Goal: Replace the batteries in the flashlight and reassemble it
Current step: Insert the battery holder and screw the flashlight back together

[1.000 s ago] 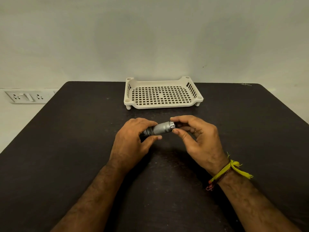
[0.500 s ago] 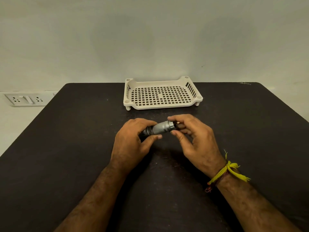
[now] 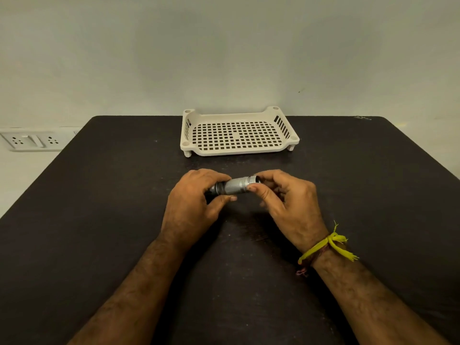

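A small silver flashlight with a knurled body lies sideways between both hands, just above the dark table. My left hand wraps its left end, which is mostly hidden by the fingers. My right hand pinches the right end between thumb and fingertips; whatever cap or part sits there is covered. No loose batteries are visible.
A cream perforated plastic tray stands on short legs at the back middle of the table, with nothing in it. A wall socket plate sits at the far left. A yellow thread band circles my right wrist.
My right thumb and fingertips have shifted around the flashlight's right end, as in a twist. The flashlight and left hand have stayed almost in place.
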